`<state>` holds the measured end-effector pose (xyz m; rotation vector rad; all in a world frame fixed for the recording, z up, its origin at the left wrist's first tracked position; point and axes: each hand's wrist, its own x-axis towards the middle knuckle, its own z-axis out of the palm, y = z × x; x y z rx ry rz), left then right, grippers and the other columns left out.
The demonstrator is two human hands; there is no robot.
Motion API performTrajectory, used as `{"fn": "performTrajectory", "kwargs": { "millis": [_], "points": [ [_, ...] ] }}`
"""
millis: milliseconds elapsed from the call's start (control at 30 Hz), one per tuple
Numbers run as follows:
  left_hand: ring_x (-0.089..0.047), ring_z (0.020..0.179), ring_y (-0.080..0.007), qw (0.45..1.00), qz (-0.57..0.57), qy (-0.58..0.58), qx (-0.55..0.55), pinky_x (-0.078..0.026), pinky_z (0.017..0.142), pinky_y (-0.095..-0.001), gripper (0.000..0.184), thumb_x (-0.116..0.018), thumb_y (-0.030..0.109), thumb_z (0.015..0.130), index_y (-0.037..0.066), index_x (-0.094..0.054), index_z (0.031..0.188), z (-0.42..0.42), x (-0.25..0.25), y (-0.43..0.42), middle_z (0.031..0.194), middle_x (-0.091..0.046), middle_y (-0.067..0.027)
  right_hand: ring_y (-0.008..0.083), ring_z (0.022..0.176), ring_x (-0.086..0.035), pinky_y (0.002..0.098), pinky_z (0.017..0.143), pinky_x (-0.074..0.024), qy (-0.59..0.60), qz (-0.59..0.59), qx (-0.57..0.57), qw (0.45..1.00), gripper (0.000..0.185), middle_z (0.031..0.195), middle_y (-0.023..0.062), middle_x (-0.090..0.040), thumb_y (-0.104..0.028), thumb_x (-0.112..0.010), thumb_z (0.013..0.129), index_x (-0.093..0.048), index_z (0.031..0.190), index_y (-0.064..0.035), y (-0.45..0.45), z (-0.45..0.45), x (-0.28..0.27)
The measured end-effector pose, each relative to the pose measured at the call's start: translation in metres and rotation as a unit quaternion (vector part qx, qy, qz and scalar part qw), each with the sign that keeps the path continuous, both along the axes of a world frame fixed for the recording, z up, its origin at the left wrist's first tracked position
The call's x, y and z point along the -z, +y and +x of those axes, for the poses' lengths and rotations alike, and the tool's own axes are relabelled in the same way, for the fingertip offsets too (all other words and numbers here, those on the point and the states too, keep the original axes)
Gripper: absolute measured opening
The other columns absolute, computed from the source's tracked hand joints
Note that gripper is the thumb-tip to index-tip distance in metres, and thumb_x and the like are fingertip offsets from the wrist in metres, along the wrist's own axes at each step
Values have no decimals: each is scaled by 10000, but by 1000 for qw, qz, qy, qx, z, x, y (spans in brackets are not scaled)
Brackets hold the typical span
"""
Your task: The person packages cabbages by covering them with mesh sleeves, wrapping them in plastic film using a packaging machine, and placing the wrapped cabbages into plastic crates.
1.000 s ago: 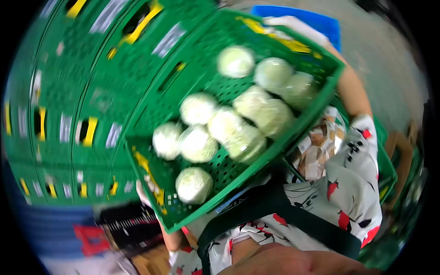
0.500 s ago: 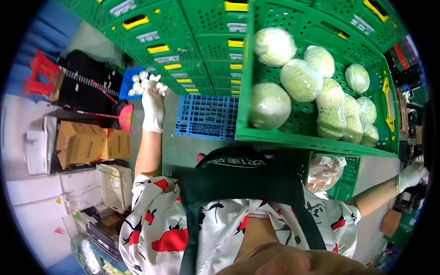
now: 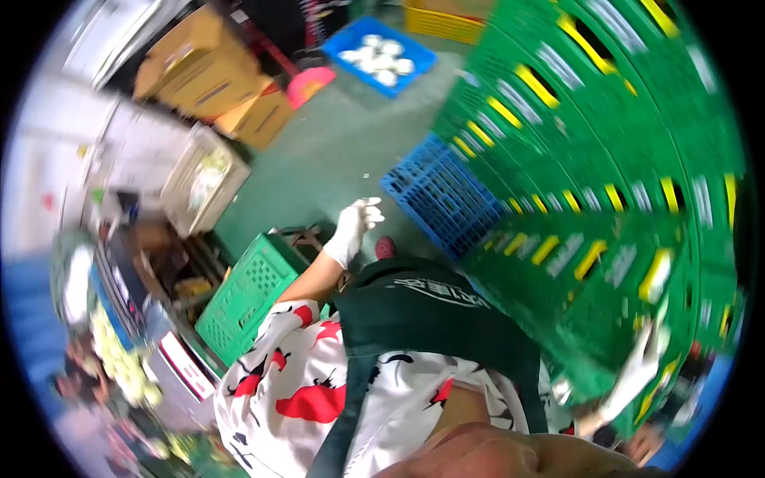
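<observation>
My left hand [image 3: 352, 228], in a white glove, hangs over the green floor in front of my apron, its fingers apart and nothing in it. Past its fingertips lies a blue slatted pallet [image 3: 442, 195]. On the right, my right hand [image 3: 647, 358], also in a white glove, is beside the stacked green crates [image 3: 606, 143]. Its fingers are spread, and I see nothing held; whether it touches a crate I cannot tell.
A blue tray [image 3: 406, 80] of white round items sits on the floor ahead. Cardboard boxes [image 3: 203, 72], a cream bin [image 3: 187, 187] and a green crate [image 3: 259, 291] stand to the left. Beyond the crate is a pile of pale vegetables [image 3: 115, 358].
My view has swung left, away from the crate of wrapped cabbages, which both hands held a second ago. My left hand is now lower, nearer my body; my right hand is beside the stack.
</observation>
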<state>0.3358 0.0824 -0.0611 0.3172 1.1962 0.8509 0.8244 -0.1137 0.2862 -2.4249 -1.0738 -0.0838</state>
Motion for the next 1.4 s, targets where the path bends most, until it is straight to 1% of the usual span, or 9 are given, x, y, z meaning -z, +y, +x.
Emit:
{"fn": "performTrajectory", "kwargs": {
  "millis": [167,233,367,567,767,967,1033,1167,1400],
  "points": [
    [-633,800,-173,999,-26,25,-36,-445,690,-269,347,-407,251,1002,49,-645,1153,-31,5,3,844,-631,-41,315,1144,-626,376,966,-489,-140,-142,138,970,685,1297,187,-617,-640,-506,934,-609,1315,-81,54,-27,5],
    [-640,759,-160,999,-25,8,-48,-460,657,-251,312,-431,210,992,45,-650,1140,-33,-8,11,840,-642,-43,363,1142,-618,427,952,-513,-602,-137,156,771,654,1280,210,-618,-640,-510,931,-641,1274,-98,87,-34,22],
    [-678,677,-153,992,43,-55,-102,-469,566,-237,296,-416,182,1014,32,-663,1079,-18,-10,23,794,-676,-51,324,1291,-522,448,1079,-440,-276,210,-238,907,500,1406,183,-530,-414,-601,970,-591,1328,-65,210,-126,47],
    [-689,725,-135,981,91,-9,-171,-518,638,-234,282,-475,250,1023,61,-665,1107,-68,-20,18,836,-697,-46,308,1340,-479,397,1127,-373,-7,1,-444,896,510,1420,185,-528,-279,-620,968,-517,1382,-1,372,-206,149],
    [-694,821,-181,867,-23,104,-486,-514,684,-288,289,-510,262,986,65,-667,1127,-182,41,-76,877,-700,-46,372,1219,-554,411,1032,-430,-118,-178,-701,680,592,1285,237,-600,-367,-644,926,-531,1339,42,493,-329,265],
    [-658,817,-287,595,-320,274,-685,-487,742,-418,258,-551,210,903,-6,-690,875,-222,182,-255,838,-702,-145,331,1013,-673,385,859,-530,27,-159,-908,387,501,1165,228,-662,-296,-707,894,-591,1268,17,495,-549,267],
    [-651,926,-357,595,-373,316,-638,-477,829,-459,301,-531,200,887,-45,-675,985,-224,171,-280,969,-696,-234,307,922,-702,367,813,-547,81,-217,-918,322,493,1091,211,-693,-292,-709,893,-597,1267,9,475,-624,254],
    [-591,1168,-377,401,-422,329,-743,-457,991,-410,455,-526,196,861,-15,-588,1259,-237,154,-273,1238,-618,-265,302,876,-710,378,805,-553,4,-314,-923,224,545,1068,201,-707,-377,-695,887,-600,1275,-6,434,-746,255],
    [-527,1283,-355,471,-486,245,-694,-425,1074,-397,880,-732,353,815,5,-315,1507,-282,170,-283,1412,-524,-217,308,899,-716,379,807,-560,-78,-338,-931,113,533,1008,201,-718,-397,-686,893,-613,1245,-2,426,-859,314]
  ]
}}
